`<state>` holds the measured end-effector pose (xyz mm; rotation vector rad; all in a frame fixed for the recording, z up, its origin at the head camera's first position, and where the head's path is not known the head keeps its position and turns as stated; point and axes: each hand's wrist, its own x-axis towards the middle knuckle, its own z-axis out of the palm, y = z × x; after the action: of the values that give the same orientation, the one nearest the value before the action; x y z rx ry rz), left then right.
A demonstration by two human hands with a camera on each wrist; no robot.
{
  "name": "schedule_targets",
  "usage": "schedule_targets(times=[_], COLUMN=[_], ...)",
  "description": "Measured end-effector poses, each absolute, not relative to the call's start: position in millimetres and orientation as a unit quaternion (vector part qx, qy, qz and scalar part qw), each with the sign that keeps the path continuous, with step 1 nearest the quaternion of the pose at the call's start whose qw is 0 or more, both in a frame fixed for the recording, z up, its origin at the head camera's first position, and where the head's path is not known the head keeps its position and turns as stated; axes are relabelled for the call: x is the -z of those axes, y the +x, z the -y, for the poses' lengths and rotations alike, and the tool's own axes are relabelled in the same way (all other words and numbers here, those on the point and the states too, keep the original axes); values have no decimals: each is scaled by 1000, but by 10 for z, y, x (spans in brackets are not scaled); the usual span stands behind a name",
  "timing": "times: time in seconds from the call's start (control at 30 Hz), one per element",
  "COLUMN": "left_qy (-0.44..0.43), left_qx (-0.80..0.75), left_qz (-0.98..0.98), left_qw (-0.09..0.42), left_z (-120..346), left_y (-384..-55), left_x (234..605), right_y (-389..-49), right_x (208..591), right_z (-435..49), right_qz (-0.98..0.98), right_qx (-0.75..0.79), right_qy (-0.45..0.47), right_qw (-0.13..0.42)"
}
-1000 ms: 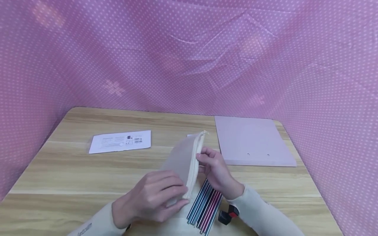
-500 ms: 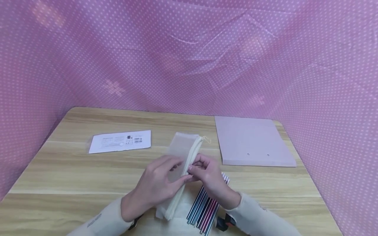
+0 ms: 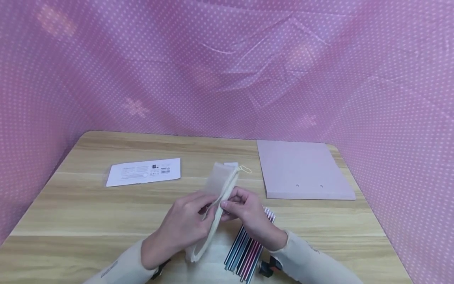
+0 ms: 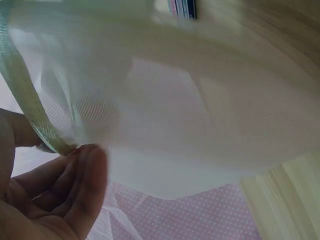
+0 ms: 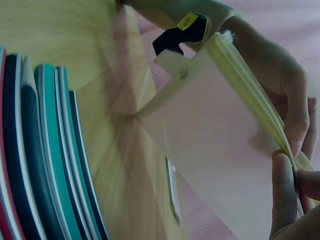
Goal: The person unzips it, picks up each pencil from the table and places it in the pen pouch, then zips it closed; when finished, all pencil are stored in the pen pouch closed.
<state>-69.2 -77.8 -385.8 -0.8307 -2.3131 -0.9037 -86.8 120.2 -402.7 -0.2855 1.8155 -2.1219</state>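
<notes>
A translucent mesh zip pouch (image 3: pixel 216 179) with a cream zipper edge (image 3: pixel 209 236) is held above the table, tilted. My left hand (image 3: pixel 184 221) pinches one side of its opening; the left wrist view shows thumb and fingers on the edge band (image 4: pixel 22 90). My right hand (image 3: pixel 250 211) pinches the other side, thumb on top, also seen in the right wrist view. The two edges stand slightly apart between the hands. Beneath my right hand, several pencils (image 3: pixel 244 252) lie side by side, dark, teal and red. Nothing shows clearly inside the pouch.
A white printed card or packet (image 3: pixel 143 172) lies at the left of the wooden table (image 3: pixel 106 215). At the right back is a flat pale pink board (image 3: pixel 296 169) with two small holes. Pink dotted cloth (image 3: pixel 227 71) hangs around the table's back and sides.
My hands have come together at the middle of the zipper edge, the left moving up from the near end. The pouch opening now parts slightly. The pencils have not moved.
</notes>
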Motion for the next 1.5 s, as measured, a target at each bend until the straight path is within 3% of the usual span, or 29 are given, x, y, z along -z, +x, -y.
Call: schedule_targets(times=[0.43,0.7,0.93,1.27,1.5], left_qy=[-283,-249,-269,-261,-246], left_qx=[280,255,266,280,284], left_qz=[847,879,866,880,886], left_qw=[353,316,327,283,271], left_z=[1002,1085,1054,1016,1019], left_y=[-843,-869,-880,-919,-958], left_x=[3717,3651,3717,3836,3877], right_y=[-1193,-1258,-1251,-1253,-1291], right_x=[4207,4244,4265,4278,4166], right_z=[-1331,-1396,-1381,-1379,-1511], right_qz=[-683,-711,-729,-734,-813], right_qx=[690,652,627,616,523], right_qy=[-69,-74,-95,-97,-163], right_qw=[229,253,256,270,196])
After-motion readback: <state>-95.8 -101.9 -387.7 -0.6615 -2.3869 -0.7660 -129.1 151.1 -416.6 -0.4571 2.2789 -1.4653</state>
